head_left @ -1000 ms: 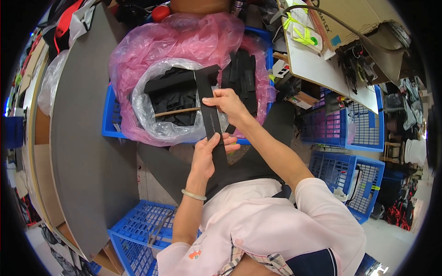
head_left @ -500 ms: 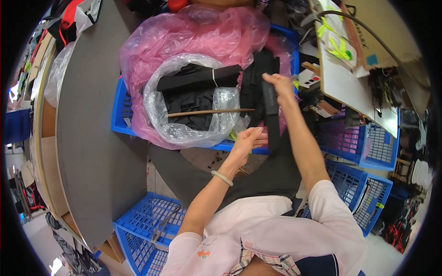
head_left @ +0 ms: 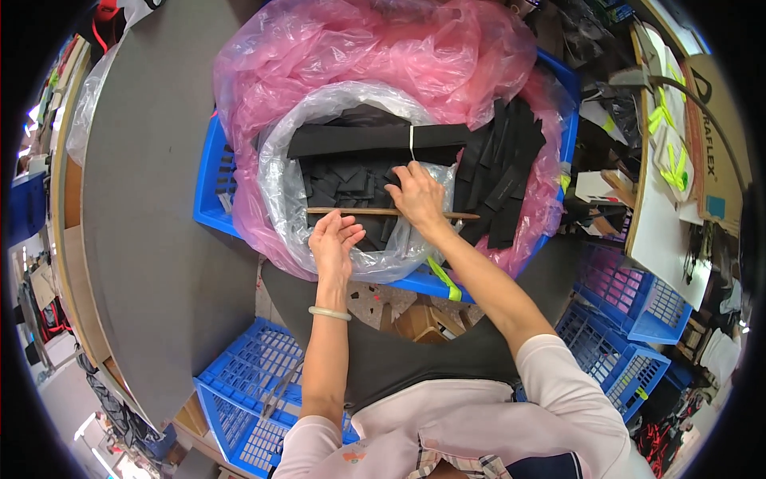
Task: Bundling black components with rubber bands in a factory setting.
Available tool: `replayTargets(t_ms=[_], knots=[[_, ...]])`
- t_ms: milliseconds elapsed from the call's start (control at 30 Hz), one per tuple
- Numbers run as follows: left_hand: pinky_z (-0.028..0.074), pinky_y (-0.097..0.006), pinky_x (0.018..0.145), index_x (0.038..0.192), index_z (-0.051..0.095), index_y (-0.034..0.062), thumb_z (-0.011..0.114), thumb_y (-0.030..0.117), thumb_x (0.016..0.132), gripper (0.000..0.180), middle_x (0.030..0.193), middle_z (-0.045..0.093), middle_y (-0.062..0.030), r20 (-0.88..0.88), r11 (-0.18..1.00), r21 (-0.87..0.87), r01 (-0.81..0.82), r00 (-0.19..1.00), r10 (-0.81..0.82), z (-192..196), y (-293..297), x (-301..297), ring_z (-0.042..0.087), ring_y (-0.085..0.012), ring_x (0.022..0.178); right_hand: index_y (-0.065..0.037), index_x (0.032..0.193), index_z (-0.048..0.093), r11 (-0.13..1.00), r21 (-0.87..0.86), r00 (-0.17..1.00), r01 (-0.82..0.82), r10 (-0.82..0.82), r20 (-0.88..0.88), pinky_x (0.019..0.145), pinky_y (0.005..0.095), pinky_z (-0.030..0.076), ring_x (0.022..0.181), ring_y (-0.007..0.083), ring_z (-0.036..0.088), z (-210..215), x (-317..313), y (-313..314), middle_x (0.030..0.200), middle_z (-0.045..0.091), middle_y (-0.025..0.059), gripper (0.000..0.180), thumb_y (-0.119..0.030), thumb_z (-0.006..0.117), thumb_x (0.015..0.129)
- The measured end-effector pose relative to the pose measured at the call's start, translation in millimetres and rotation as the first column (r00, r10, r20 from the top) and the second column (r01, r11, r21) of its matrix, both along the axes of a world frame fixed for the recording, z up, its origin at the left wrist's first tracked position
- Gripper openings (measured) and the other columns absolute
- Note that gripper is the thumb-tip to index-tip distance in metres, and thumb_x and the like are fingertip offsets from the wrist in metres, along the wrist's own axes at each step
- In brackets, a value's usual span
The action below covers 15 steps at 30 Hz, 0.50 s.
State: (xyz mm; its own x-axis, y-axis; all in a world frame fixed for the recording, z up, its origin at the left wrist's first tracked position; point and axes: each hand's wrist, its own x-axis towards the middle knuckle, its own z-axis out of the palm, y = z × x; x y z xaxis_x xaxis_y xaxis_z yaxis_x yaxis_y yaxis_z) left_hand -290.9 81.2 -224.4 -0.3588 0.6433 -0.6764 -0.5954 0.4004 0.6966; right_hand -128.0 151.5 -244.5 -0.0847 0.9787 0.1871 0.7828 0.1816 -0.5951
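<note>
My left hand (head_left: pixel 333 239) is palm up at the near side of a clear plastic bag (head_left: pixel 281 188), its fingers loosely bent and apart with nothing in them. Beside its fingertips is the left end of a thin wooden stick (head_left: pixel 359 211) lying across the bag. My right hand (head_left: pixel 419 195) reaches over the stick, fingers apart, above short black fabric pieces (head_left: pixel 343 182) in the bag. A bundle of long black strips (head_left: pixel 351 141), tied with a white band, lies behind its fingers. Loose black strips (head_left: pixel 507 172) are piled to the right.
The bag sits inside pink plastic sheeting (head_left: pixel 359 48) in a blue crate (head_left: pixel 209 188). A grey tabletop (head_left: pixel 171 199) curves along the left. Blue baskets (head_left: pixel 259 359) stand at lower left and at right. A white-topped bench (head_left: pixel 670 231) stands at the right.
My right hand has let go of a black strip at the right pile and moved left over the bag. My left hand has also moved left, toward the stick's end. The view has shifted.
</note>
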Motion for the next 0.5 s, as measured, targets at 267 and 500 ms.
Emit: replayTargets(t_ms=[267, 500], knots=[[0.056, -0.033, 0.066, 0.104, 0.057, -0.0046, 0.055, 0.018, 0.091, 0.026, 0.089, 0.064, -0.0154, 0.08, 0.994, 0.012, 0.111, 0.991, -0.112, 21, -14, 9, 0.064, -0.0215, 0.072, -0.003, 0.068, 0.058, 0.995, -0.035, 0.965, 0.09, -0.096, -0.243, 0.054, 0.0391, 0.046, 0.067, 0.0272, 0.059, 4, -4, -2, 0.071, 0.055, 0.0098, 0.004, -0.005, 0.061, 0.069], [0.054, -0.035, 0.08, 0.105, 0.055, -0.0048, 0.056, 0.017, 0.091, 0.026, 0.1, 0.064, -0.0192, 0.283, 0.95, 0.207, 0.235, 0.915, -0.288, 77, -15, 27, 0.064, -0.0245, 0.094, -0.003, 0.083, 0.066, 0.825, 0.3, 0.813, -0.478, 0.545, -0.204, 0.054, 0.0292, 0.045, 0.061, 0.0209, 0.054, 103, 22, -69, 0.071, 0.054, 0.008, 0.015, 0.0, 0.068, 0.068]])
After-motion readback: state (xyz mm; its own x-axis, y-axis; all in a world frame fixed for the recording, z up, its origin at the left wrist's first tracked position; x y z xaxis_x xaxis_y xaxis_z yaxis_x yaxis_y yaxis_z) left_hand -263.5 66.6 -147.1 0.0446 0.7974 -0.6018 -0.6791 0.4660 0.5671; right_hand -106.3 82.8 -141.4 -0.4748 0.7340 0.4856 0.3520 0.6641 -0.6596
